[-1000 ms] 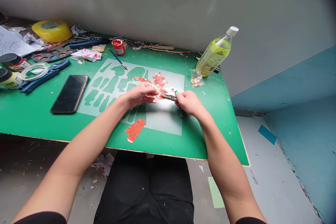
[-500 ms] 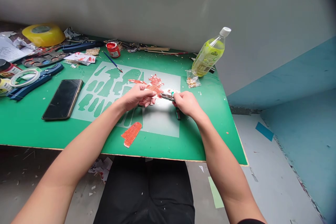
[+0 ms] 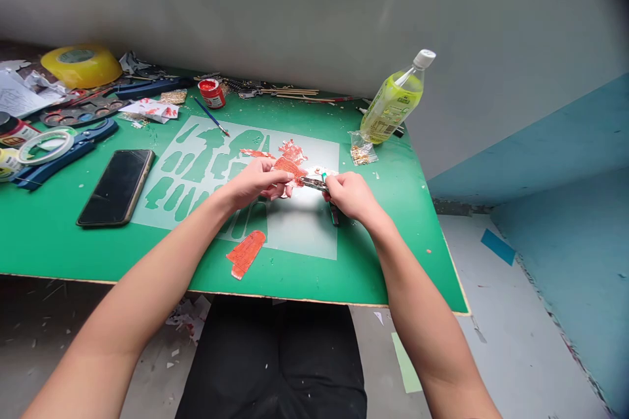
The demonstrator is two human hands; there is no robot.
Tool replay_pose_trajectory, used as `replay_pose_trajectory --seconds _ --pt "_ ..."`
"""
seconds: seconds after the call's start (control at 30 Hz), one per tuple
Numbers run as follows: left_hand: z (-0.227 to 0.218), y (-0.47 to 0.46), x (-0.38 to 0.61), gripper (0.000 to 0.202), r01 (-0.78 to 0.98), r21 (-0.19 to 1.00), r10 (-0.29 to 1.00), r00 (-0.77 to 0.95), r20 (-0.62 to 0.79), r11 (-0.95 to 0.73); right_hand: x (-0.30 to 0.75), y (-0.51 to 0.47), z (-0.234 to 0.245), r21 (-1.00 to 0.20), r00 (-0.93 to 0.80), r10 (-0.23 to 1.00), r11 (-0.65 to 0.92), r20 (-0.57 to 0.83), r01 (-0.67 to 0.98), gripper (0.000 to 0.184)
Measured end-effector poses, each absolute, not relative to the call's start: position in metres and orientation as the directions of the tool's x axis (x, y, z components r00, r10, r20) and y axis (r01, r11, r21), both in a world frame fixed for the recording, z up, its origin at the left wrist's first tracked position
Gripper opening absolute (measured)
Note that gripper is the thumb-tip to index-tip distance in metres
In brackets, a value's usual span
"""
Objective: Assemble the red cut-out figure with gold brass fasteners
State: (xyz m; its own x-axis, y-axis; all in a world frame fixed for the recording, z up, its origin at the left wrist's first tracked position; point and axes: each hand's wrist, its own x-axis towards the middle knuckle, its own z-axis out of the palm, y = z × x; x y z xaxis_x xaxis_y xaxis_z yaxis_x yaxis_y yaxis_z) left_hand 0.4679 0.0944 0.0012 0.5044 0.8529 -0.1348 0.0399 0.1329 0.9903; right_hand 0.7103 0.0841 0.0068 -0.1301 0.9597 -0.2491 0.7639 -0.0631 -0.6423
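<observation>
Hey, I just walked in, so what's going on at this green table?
A person is working with both hands over a whitish sheet with shapes cut out of it. The left hand holds a red-painted piece; the right hand grips a metal hand tool, its jaws at that piece's edge. Another painted piece lies near the front of the green table. An open red paint jar and a paintbrush sit farther back.
</observation>
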Motion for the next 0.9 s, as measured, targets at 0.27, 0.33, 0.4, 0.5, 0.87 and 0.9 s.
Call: replay_pose_trajectory --seconds 0.27,0.33,0.4,0.5,0.87,0.9 --pt "0.0004 0.0944 0.4676 0.031 0.061 0.992 0.852 0.509 -0.124 0.108 0.7129 0.0854 0.0057 -0.700 -0.166 0.951 -0.068 -0.261 0.711 0.043" --pt "-0.0002 0.0948 0.4674 0.032 0.059 0.993 0.854 0.506 -0.120 0.104 0.7127 0.0854 0.0067 -0.697 -0.167 0.945 -0.082 -0.282 0.713 0.042" --pt "-0.0006 0.0951 0.4672 0.031 0.063 0.992 0.855 0.504 -0.127 0.109 0.7123 0.0852 0.0074 -0.695 -0.169 0.940 -0.091 -0.297 0.714 0.042" --pt "-0.0009 0.0951 0.4668 0.030 0.061 0.992 0.856 0.502 -0.125 0.109 0.7115 0.0847 0.0078 -0.683 -0.164 0.940 -0.092 -0.300 0.725 0.041" --pt "-0.0011 0.0946 0.4673 0.035 0.082 0.993 0.853 0.508 -0.114 0.084 0.7104 0.0857 0.0081 -0.627 -0.131 0.948 -0.084 -0.289 0.774 0.042" --pt "-0.0011 0.0947 0.4673 0.035 0.084 0.993 0.854 0.507 -0.114 0.083 0.7105 0.0858 0.0078 -0.626 -0.129 0.948 -0.087 -0.292 0.775 0.042"
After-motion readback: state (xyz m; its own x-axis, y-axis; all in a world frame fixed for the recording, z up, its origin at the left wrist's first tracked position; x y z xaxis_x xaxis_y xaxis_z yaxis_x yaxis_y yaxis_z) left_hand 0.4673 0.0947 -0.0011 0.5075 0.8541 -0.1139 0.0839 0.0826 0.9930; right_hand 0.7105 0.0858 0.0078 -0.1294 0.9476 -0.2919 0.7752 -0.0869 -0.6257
